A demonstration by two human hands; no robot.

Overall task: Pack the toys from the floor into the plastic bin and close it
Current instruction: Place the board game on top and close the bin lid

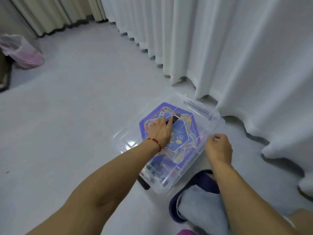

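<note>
The bin point(210, 114) is sitting on the floor point(76, 116) before me, curtains point(237, 56) hanging behind it; a game board point(183, 131) is lying inside, a bag point(23, 51) lying far left.

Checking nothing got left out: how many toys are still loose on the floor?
0 visible. The purple game board lies in the clear bin under the left hand; the arms may hide something.

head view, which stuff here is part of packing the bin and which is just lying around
Part of the job:
bin
purple game board in the bin
left hand flat on the board
right hand at the bin's edge

Lying about:
pink bag
slipper
curtain
</note>
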